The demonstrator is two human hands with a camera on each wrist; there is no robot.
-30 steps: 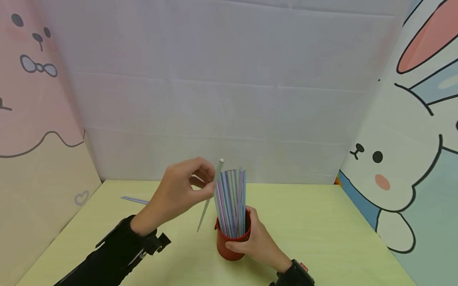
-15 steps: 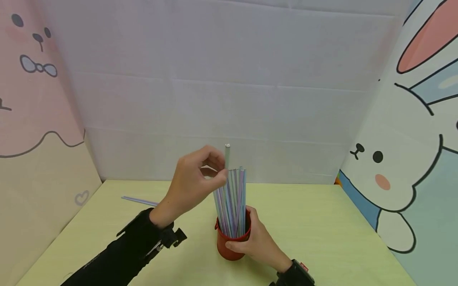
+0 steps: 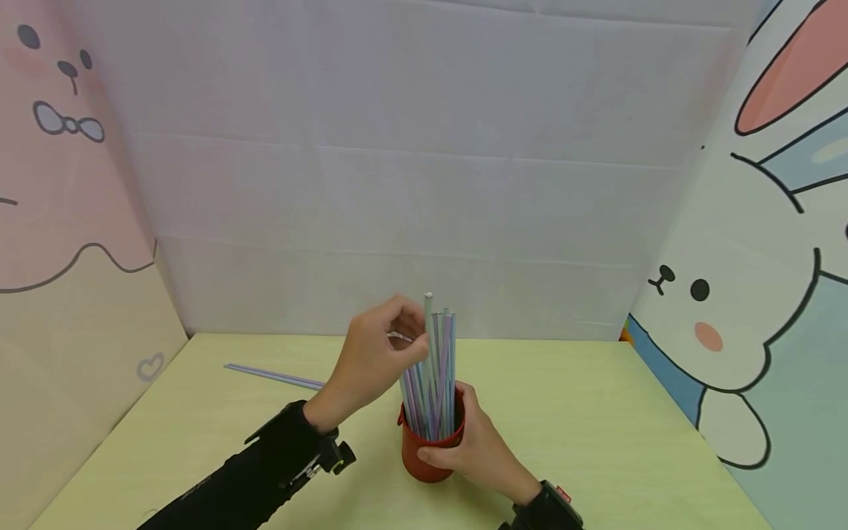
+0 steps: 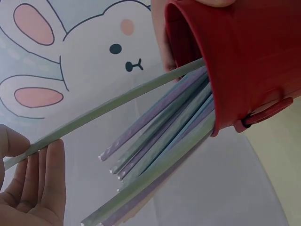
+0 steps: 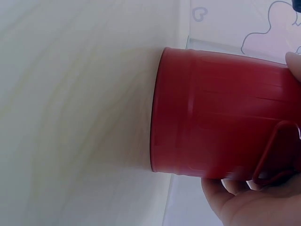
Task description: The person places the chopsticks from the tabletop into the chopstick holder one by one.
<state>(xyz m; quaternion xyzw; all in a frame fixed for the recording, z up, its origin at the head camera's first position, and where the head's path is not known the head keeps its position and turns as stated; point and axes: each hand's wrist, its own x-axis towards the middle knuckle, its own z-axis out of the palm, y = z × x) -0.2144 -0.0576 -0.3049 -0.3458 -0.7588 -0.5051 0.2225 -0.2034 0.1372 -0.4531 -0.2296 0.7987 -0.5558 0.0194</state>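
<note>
My left hand (image 3: 377, 353) pinches a pale green straw (image 4: 122, 99) between thumb and fingers. In the left wrist view, this straw's far end passes behind the rim of a red bucket (image 3: 424, 467). Other pastel straws (image 4: 164, 136), purple, blue and green, stand bunched in the bucket and lean against its rim. With thumb in front and fingers behind, my right hand (image 3: 486, 449) grips the bucket's right side. The bucket stands upright on the table, its small folding handle (image 5: 275, 155) showing in the right wrist view. The held straw's bottom end is hidden.
A couple of purple and blue straws (image 3: 271, 375) lie on the pale yellow table (image 3: 583, 412), left of the bucket and partly behind my left forearm. A white wall cloth (image 3: 424, 184) rises behind, with cartoon-printed panels at both sides.
My left hand has carried the green straw rightward and up over the bucket, turned it upright, then lowered it into the mouth. The right hand and bucket have stayed still.
</note>
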